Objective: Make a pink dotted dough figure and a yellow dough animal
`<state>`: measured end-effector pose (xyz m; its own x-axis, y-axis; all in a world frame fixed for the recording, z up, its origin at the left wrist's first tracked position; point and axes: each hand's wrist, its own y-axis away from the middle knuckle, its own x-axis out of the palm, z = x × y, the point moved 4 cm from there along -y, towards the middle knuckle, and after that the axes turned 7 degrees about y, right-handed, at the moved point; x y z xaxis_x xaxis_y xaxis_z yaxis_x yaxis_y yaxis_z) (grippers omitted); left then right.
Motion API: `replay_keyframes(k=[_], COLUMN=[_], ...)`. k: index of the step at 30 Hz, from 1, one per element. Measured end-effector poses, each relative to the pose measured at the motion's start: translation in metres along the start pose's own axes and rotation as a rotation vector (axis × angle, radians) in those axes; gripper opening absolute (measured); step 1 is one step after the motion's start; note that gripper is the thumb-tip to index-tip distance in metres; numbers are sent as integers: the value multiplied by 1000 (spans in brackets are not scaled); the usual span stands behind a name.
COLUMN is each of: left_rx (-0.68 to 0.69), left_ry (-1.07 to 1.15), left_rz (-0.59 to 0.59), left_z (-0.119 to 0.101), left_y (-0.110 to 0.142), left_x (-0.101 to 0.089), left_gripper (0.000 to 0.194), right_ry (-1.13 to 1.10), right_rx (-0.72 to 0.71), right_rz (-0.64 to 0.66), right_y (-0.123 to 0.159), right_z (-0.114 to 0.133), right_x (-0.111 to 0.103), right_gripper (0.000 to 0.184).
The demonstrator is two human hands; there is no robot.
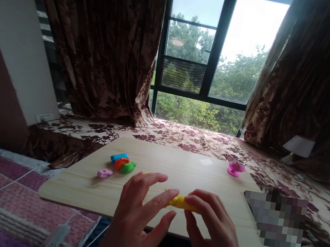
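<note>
A lumpy yellow piece of modelling clay (pixel 182 202) is between my two hands, above the near part of the wooden table. My right hand (pixel 214 222) pinches its right end, fingers on top and thumb below. The fingers of my left hand (pixel 142 212) are spread, with the index fingertip touching the clay's left end and the thumb apart below. A bit of yellow shows behind the left fingers; what it belongs to is hidden. Farther left lie blue clay (pixel 119 157), orange clay (pixel 121 164), green clay (pixel 128 168) and a pink clay lump (pixel 104 173).
On the pale wooden table (pixel 78 187), a pink mushroom-shaped piece with green dots (pixel 236 168) stands at the far right. A small white patch (pixel 206 161) lies nearby. A blurred-out dark flat object (pixel 274 224) covers the right side. A power strip (pixel 53 240) is at lower left.
</note>
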<state>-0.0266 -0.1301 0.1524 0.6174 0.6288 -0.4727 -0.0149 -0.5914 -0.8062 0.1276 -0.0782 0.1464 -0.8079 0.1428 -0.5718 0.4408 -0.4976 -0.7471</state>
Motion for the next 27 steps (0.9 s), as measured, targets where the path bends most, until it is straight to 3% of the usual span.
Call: replay_keyframes(k=[3,7,11,17,23,27], left_rx=[45,-38,-220,-507,-538,-573], left_ry=[-23,57,121,322,411,407], left_rz=[9,15,88,141,144,123], left_z=[-2,0,5,5,2,4], left_y=[-3,-7,-9,-7,-5,-3], left_x=[-4,-8,-4,3,2,0], left_gripper=[37,37,36,17,17,30], right_ry=[8,33,64,53,23,57], right_rx=[-28,-88,-129,-151,-111,-124], right_rz=[-23,-38,-68,-114,-37,-64], right_y=[0,0,-1,5,3,2], right_z=[1,2,6,10,8,8], right_x=[-1,-4,-7,-7,-6,-7], right_gripper=[35,34,36,47,48,49])
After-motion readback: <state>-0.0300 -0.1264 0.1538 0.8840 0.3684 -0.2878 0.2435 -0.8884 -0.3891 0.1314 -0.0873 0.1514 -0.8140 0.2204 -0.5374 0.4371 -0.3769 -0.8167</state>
